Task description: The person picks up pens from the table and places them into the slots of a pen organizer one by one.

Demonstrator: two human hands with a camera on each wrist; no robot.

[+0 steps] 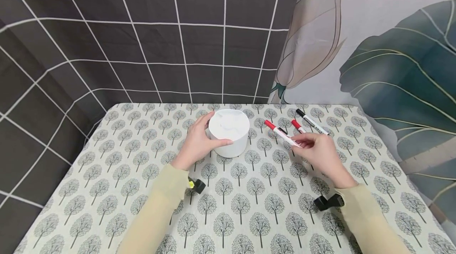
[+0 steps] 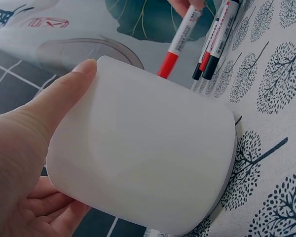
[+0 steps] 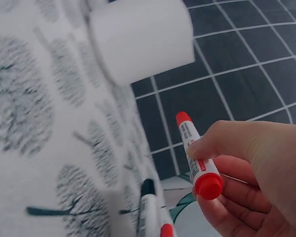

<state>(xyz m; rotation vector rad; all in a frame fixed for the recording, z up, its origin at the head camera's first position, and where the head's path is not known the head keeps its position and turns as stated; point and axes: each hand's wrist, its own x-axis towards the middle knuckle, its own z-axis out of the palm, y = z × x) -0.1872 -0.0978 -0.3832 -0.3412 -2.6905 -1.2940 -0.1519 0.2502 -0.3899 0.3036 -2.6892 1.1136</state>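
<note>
My left hand (image 1: 198, 140) grips a white round-cornered container (image 1: 233, 148) by its left side, thumb on the near wall and fingers round the far side. In the left wrist view, its smooth wall (image 2: 143, 148) fills the middle. My right hand (image 1: 318, 152) pinches a red-capped white marker (image 1: 283, 134) between thumb and fingers, above the table and right of the container. Its cap points toward the container; the red end plug (image 3: 208, 186) shows in the right wrist view. Below and beyond that hand lie a black-capped marker (image 1: 314, 123) and another red-capped marker (image 1: 297, 126).
A tree-patterned cloth (image 1: 240, 204) covers the table. Another black cap (image 1: 283, 130) shows partly behind the held marker. Dark gridded fabric (image 1: 199, 44) hangs behind the table, and a leaf-printed curtain (image 1: 399, 72) hangs at the right.
</note>
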